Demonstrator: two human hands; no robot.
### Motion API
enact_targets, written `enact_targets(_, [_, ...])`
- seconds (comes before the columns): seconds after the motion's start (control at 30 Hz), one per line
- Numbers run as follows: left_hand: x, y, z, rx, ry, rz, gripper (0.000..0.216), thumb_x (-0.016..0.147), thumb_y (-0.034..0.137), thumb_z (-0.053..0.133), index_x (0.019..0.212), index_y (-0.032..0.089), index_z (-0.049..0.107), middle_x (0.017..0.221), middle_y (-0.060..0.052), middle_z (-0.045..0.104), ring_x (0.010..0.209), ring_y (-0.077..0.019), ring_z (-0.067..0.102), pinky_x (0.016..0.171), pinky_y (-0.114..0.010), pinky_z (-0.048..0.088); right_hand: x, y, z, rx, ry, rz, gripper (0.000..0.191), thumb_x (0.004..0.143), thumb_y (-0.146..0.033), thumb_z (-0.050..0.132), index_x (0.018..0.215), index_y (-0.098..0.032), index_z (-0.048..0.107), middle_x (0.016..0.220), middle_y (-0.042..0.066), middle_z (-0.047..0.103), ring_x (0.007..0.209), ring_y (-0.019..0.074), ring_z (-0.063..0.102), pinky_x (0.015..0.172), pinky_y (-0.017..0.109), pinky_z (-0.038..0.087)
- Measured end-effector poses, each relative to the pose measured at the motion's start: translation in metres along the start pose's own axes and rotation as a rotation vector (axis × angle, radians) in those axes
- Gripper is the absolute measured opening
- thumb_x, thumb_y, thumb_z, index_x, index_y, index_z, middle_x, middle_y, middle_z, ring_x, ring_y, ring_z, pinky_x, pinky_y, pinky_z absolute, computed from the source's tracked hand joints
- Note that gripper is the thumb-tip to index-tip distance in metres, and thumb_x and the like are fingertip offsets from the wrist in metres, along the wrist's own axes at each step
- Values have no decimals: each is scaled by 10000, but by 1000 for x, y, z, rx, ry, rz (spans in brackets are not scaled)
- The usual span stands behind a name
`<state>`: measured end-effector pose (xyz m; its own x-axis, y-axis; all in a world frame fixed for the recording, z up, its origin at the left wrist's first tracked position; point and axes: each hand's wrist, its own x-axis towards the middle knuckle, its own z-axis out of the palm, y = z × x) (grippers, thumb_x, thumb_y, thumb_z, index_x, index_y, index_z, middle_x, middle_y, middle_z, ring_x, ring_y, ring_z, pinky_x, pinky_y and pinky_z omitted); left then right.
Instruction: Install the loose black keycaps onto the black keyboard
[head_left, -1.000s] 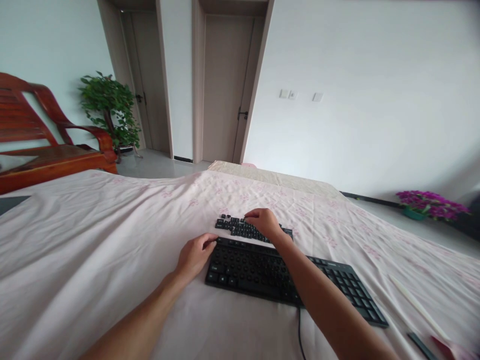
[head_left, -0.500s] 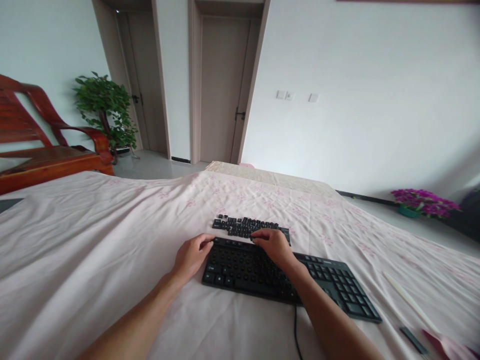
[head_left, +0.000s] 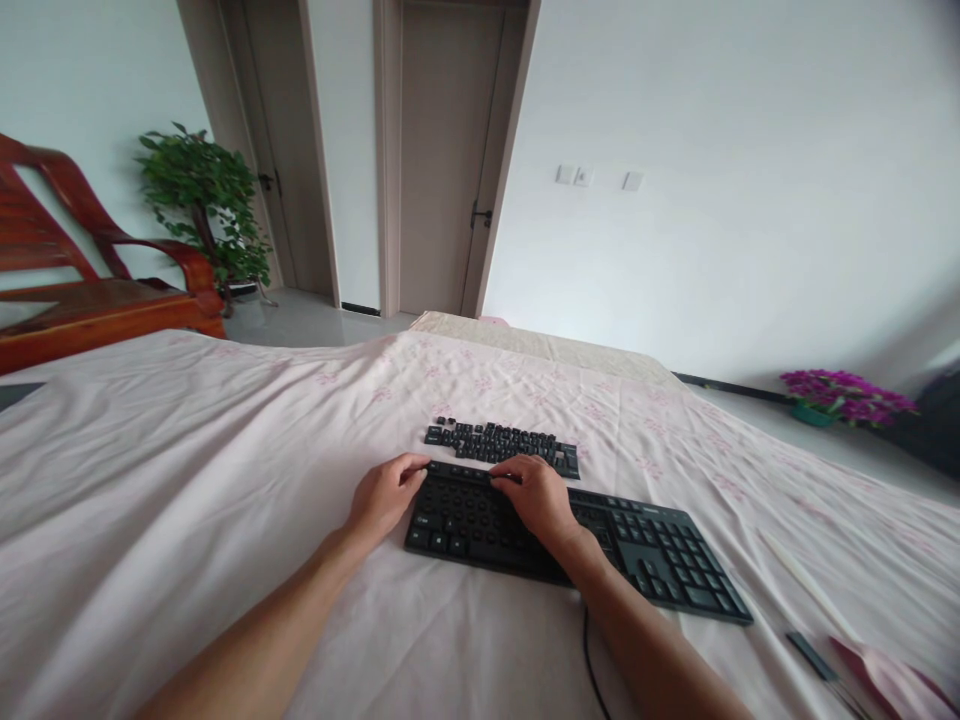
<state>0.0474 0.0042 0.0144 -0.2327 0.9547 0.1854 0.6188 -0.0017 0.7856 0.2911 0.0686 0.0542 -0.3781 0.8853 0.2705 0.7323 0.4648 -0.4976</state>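
Note:
A black keyboard (head_left: pixel 487 572) lies on the pink-flowered cloth; many positions in its main block lack keycaps, while the number pad at its right has them. My left hand (head_left: pixel 386 492) is closed at the upper left corner, thumb and fingers pinching the edge. Over the top row, my right hand (head_left: pixel 536 495) is pinched, its fingertips down at the keyboard; whatever is between them is too small and dark to make out. Just beyond the keyboard's far edge, loose black keycaps (head_left: pixel 502 441) lie in rough rows. A cable (head_left: pixel 589 650) runs from the near edge.
To the right on the cloth (head_left: pixel 225 480) lie a long pale stick (head_left: pixel 810 585), a small dark strip (head_left: pixel 810 655) and a pink item (head_left: pixel 892 680). A wooden chair (head_left: pixel 150 300), a leafy plant (head_left: pixel 199 200) and purple flowers (head_left: pixel 847 393) stand beyond.
My right hand has shifted left, from beside the loose keycaps to the keyboard's top row. My left hand stays at the corner. The view has tilted slightly downward.

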Motion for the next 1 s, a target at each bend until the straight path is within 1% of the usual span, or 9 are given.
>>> enact_targets(0.1, [0, -1, 0, 6, 1, 11, 303, 841, 359, 494, 1062, 279, 684, 1061, 20, 725, 974, -171, 661, 870, -249, 481, 2, 3, 6, -3, 25, -11, 124, 782, -267, 649, 851, -294, 748, 934, -9, 700, 955, 177, 583, 857, 279, 423])
enact_targets(0.23, [0, -2, 1, 16, -1, 9, 307, 844, 358, 494, 1071, 276, 683, 1072, 15, 722, 984, -172, 658, 875, -251, 480, 4, 3, 8, 4, 35, 34, 115, 770, -269, 664, 845, -295, 747, 912, -6, 689, 945, 181, 573, 847, 285, 419])
enact_targets(0.47, [1, -3, 2, 13, 0, 13, 302, 838, 369, 499, 1060, 284, 684, 1061, 23, 725, 964, -172, 663, 862, -253, 484, 3, 0, 6, 16, -2, 82, 133, 765, -271, 660, 861, -293, 749, 924, -22, 703, 889, 165, 623, 772, 254, 436])
enact_targets(0.53, [1, -4, 2, 15, 3, 17, 300, 838, 370, 497, 1056, 284, 685, 1058, 22, 725, 961, -173, 663, 861, -256, 484, 2, -2, 4, -5, -5, 75, 137, 771, -268, 652, 862, -297, 750, 926, -26, 709, 874, 164, 635, 759, 250, 437])
enact_targets(0.7, [2, -6, 2, 19, 5, 25, 302, 841, 370, 494, 1065, 292, 680, 1047, 27, 727, 955, -167, 664, 871, -256, 477, -1, -9, 0, -71, -2, -3, 143, 791, -235, 623, 838, -287, 747, 914, -19, 709, 881, 158, 637, 751, 235, 430])
enact_targets(0.9, [0, -6, 2, 34, 10, 27, 300, 842, 377, 492, 1065, 299, 677, 1049, 30, 725, 954, -166, 663, 860, -252, 478, 1, -6, 3, -74, 12, 25, 119, 792, -251, 633, 834, -282, 740, 916, -27, 702, 873, 154, 638, 748, 231, 434])
enact_targets(1.0, [1, -8, 3, 37, 13, 25, 299, 842, 373, 491, 1063, 299, 678, 1050, 30, 724, 956, -165, 662, 858, -250, 479, -1, -6, 3, -105, 14, -8, 130, 815, -245, 608, 830, -267, 736, 909, -11, 687, 886, 147, 621, 750, 215, 429])
